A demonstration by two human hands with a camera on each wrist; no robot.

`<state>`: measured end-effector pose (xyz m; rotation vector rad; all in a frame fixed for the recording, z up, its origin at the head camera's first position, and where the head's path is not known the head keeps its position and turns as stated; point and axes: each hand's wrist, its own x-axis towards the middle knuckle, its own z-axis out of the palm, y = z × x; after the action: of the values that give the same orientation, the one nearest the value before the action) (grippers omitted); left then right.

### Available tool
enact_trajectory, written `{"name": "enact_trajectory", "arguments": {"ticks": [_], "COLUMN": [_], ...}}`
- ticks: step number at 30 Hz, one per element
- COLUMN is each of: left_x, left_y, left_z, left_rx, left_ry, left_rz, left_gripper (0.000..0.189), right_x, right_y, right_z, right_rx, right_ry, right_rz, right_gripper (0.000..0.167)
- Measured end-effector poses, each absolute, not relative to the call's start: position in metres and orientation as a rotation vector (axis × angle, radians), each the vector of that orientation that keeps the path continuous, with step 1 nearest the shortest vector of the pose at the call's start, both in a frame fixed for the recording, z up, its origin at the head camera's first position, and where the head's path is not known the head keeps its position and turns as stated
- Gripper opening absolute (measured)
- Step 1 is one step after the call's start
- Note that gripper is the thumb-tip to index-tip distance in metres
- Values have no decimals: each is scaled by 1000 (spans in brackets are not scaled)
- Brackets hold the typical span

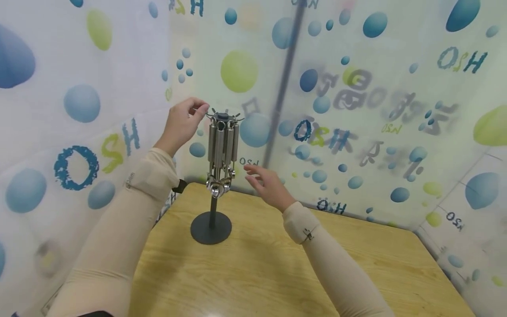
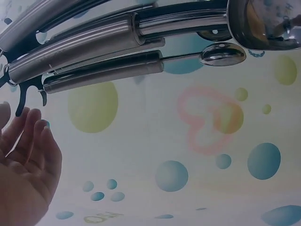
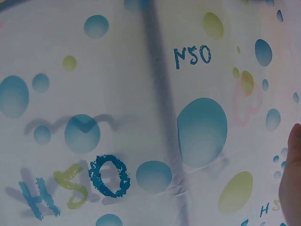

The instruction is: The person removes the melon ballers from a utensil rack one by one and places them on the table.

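A dark rack (image 1: pixel 223 116) with curved hooks at its top carries several hanging kitchen utensils (image 1: pixel 223 145) with metal handles. In the left wrist view, one shows a scoop-like metal head (image 2: pixel 265 23), another a small rounded spoon end (image 2: pixel 223 54). My left hand (image 1: pixel 183 123) is up at the rack's left side, its thumb and fingertips right at one hook (image 2: pixel 22 99). Its fingers are loosely bent, with a gap to the thumb. My right hand (image 1: pixel 270 186) hovers in the air right of the utensils, fingers loosely extended and holding nothing; only its edge shows in the right wrist view.
The rack's round dark base (image 1: pixel 211 235) stands near the back left of a wooden table (image 1: pixel 253 268). Patterned curtains (image 1: pixel 356 110) close in behind and on both sides, near the left arm and the rack.
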<state>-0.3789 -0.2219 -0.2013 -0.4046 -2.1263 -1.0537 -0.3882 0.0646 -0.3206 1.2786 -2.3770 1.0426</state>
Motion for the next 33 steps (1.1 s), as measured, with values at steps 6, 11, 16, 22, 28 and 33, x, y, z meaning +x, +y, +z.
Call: {"name": "enact_trajectory", "arguments": {"ticks": [6,11,16,22,28,33], "left_x": [-381,-383,-382,-382,-381,-381], "left_y": [-220,-222,-220,-220,-221,-220], "left_z": [-200,-198,-196,-197,-195,-194], "left_rx": [-443,-435,-426,-402,-394,-388], "left_ry": [-2232,-2261,-2270,-2262,-2254,-2252], "left_rz": [-995,-989,-1014,-1038,-1080,-1118], "left_gripper": [36,34,32,31,30,31], "right_x": [-390,-389,-388,-387,-383,-375], "right_y": [63,59,50,30,9,-4], "right_z": [-321,-317,-311,-295,-280,-274], "right_rx": [1269,1266,1189,1040,910,851], "right_ry": [-2383,-2379,-2358,-2207,-2059,-1954], "right_rz": [1037,1058,1171,1420,1439,1353], "right_gripper": [38,37,36,33,27,17]}}
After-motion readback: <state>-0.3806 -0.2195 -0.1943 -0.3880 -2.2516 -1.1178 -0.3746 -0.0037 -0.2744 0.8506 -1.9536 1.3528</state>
